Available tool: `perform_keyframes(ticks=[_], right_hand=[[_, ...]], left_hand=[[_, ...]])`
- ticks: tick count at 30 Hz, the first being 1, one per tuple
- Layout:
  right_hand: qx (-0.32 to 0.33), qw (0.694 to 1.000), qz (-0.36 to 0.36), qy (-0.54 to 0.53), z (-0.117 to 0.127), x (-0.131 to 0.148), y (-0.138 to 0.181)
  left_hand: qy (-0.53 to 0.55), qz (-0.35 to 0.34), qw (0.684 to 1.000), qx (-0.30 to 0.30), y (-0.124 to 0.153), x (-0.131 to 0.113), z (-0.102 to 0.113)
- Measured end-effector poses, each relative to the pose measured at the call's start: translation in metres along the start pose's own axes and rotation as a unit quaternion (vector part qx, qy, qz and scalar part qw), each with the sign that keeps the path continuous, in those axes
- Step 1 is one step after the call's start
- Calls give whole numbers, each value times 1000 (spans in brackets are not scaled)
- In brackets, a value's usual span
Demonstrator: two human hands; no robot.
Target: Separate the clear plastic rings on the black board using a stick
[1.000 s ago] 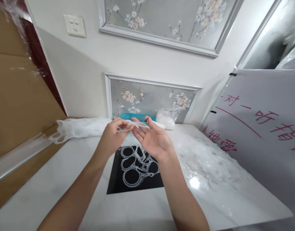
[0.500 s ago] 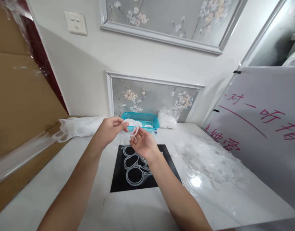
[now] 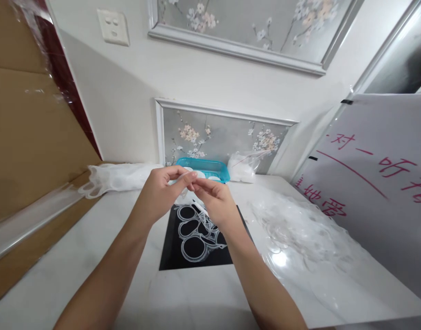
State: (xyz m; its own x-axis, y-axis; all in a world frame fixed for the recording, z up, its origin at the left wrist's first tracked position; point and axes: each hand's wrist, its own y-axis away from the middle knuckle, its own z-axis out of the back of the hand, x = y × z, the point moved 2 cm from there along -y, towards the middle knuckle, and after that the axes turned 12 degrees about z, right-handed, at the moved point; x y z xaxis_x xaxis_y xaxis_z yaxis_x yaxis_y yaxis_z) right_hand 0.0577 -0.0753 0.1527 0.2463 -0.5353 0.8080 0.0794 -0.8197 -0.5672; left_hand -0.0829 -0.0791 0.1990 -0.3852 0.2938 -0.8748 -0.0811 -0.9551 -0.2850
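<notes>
My left hand [image 3: 161,192] and my right hand [image 3: 215,204] meet above a black mat [image 3: 169,256], fingertips pinched together on a small clear plastic ring [image 3: 188,176] that is mostly hidden by the fingers. Below the hands, several clear plastic rings [image 3: 195,231] lie in a loose heap on the mat. Both hands are closed in a pinch, held just above the white table [image 3: 93,256].
A teal basket [image 3: 205,166] holding white round pieces stands at the back by the wall, with a clear bag [image 3: 243,167] of white pieces beside it. Crumpled clear film [image 3: 299,229] covers the table's right side. White netting [image 3: 114,178] lies at the back left. A whiteboard [image 3: 375,183] leans on the right.
My right hand was open with its palm up, then closed and turned over onto the ring my left hand holds. Both hands now pinch it together, slightly lower and nearer.
</notes>
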Motion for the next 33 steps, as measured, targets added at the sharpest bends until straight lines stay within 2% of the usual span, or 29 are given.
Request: perform_keyframes(ticks=[4, 8, 15, 20, 26, 33], right_hand=[[-17, 995, -22, -98, -5, 0, -1], [-56, 985, -35, -158, -6, 14, 5], [-44, 982, -37, -178, -8, 54, 22], [-4, 971, -49, -235, -2, 71, 29], [6, 963, -69, -259, 4, 81, 33], [3, 977, -41, -208, 2, 80, 33]], left_hand=[[-29, -19, 999, 6, 11, -10, -5], [-21, -23, 997, 65, 20, -17, -6], [119, -64, 978, 158, 33, -20, 3], [136, -59, 974, 172, 42, -25, 5], [152, -47, 970, 183, 50, -30, 4], [165, -67, 963, 203, 52, -30, 5]])
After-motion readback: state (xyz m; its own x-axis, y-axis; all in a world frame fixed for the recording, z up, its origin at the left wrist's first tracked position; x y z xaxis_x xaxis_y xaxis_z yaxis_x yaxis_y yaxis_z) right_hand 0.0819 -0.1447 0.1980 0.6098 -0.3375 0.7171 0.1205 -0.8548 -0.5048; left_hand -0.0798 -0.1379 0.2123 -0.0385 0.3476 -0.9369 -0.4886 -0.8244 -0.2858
